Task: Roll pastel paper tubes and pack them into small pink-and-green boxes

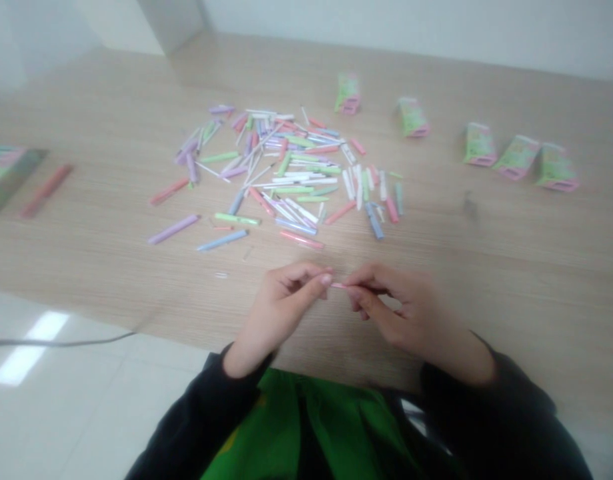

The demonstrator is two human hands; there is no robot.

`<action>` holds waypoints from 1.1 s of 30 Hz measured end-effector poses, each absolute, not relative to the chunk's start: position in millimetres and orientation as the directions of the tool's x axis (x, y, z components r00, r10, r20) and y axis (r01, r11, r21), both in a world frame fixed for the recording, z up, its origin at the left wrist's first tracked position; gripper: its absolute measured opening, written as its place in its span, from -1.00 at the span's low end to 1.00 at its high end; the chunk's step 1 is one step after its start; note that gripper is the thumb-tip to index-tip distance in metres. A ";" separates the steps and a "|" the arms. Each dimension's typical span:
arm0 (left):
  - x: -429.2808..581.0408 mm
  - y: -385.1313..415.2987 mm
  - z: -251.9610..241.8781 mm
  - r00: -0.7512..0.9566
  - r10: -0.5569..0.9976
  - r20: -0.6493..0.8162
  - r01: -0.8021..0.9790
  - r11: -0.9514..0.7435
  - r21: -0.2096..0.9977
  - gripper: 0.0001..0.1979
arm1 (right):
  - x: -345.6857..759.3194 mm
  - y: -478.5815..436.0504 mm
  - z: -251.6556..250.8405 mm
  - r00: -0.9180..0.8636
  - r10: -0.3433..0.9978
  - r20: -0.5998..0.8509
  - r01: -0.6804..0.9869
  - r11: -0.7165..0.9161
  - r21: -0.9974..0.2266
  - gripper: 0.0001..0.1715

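Note:
Between my two hands is a short, thin pink stick-like piece (338, 285); its exact kind is too small to make out. My left hand (291, 293) pinches one end between thumb and forefinger. At the other end, my right hand (394, 300) grips it with thumb and fingertips. Just beyond the hands lies a loose pile of pen parts: coloured barrels, caps and thin white tubes. Nearest are a red pen barrel (301, 240), a blue pen barrel (222, 241) and a purple pen barrel (173, 229).
Several small green and pink boxes (480, 145) stand along the back right of the wooden table (486, 267). At the far left lie a green box (9, 177) and a red pen (46, 190). A dark cable (86, 343) runs past the table's front left edge.

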State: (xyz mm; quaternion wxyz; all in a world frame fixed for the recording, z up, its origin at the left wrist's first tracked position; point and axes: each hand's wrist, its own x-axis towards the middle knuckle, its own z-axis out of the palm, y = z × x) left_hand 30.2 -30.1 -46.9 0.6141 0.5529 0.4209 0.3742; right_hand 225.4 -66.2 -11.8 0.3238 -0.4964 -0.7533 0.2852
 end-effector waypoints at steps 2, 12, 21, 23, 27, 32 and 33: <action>30.0 -30.2 -46.6 0.375 0.920 -0.113 0.030 0.110 0.993 -0.76 | 226.3 -65.2 -13.3 -0.310 0.935 0.170 0.558 0.324 -0.764 -0.89; 37.5 -26.7 -50.1 0.460 0.875 -0.153 -0.004 0.174 0.985 -0.50 | 222.9 -65.9 -21.8 -0.313 0.946 0.081 0.244 0.162 -0.956 -0.75; 48.9 -14.5 -43.7 0.487 0.874 -0.012 0.186 -0.091 0.978 -0.52 | 272.7 -69.3 -13.6 -0.181 0.980 0.086 0.690 0.189 -0.698 -0.73; 45.8 -12.5 -42.7 0.480 0.877 -0.010 0.243 -0.122 0.962 -0.57 | 288.3 -73.8 -22.5 -0.179 0.978 0.107 0.810 0.208 -0.548 -0.71; 42.5 -10.6 -39.4 0.498 0.867 -0.001 0.240 -0.137 0.961 -0.50 | 307.8 -82.4 -47.8 -0.197 0.972 0.127 0.887 0.232 -0.399 -0.62; 38.8 -23.6 -15.2 0.437 0.893 0.111 -0.010 -0.119 0.993 -0.61 | 315.3 -85.0 -58.9 -0.193 0.969 0.152 0.858 0.242 -0.453 -0.68; 37.4 -31.3 -8.6 0.436 0.890 0.136 -0.044 -0.130 0.991 -0.63 | 315.4 -84.9 -59.7 -0.183 0.966 0.184 0.847 0.250 -0.470 -0.68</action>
